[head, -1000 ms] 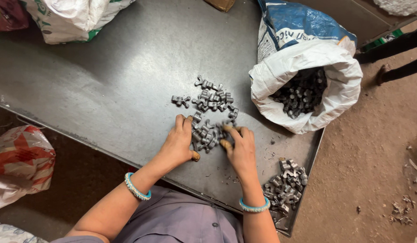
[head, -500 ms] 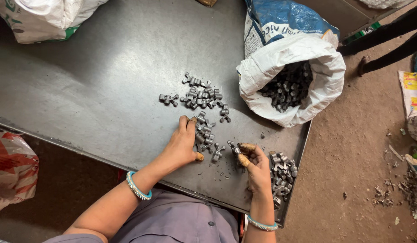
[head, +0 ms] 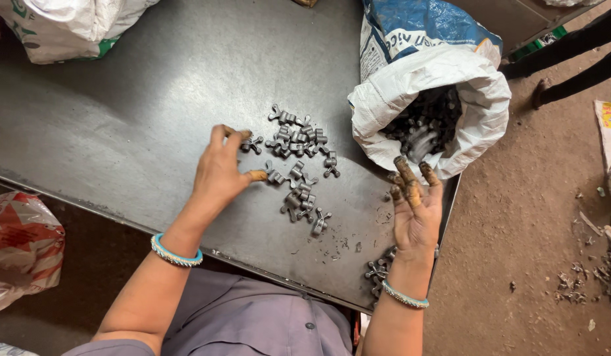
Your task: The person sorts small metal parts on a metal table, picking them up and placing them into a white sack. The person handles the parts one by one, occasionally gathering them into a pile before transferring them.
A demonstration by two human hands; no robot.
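1. Overhead, a head camera looks down on a dark metal tabletop (head: 121, 132) and a person's two bare hands, each wrist wearing a beaded bangle.

2. A loose cluster of small grey metal parts (head: 299, 165) — short pieces with forked ends — lies near the middle of the tabletop, towards its right edge.

3. The left hand (head: 220, 171) lies palm down at the cluster's left side. Its fingers are spread and its grip is open; the fingertips touch one stray part, and the thumb rests against another.

4. The right hand (head: 416, 207) is raised near the tabletop's right edge, palm up, fingers splayed and stained dark. Its grip is open and empty.

5. Just beyond that hand, a white woven sack (head: 476, 99) with its mouth rolled down stands at the right edge, holding many more of the same parts; some inside look blurred.

6. A few more parts (head: 378, 269) lie at the near right corner, close to the drop.

7. Another white sack (head: 68, 26) sits at the far left corner; a red and white bag (head: 22, 244) rests on the floor below the near edge.

8. Risks, judging from this layout: parts near the near right corner could be knocked over the edge by the right wrist, and the smooth metal would let swept pieces slide and scatter.
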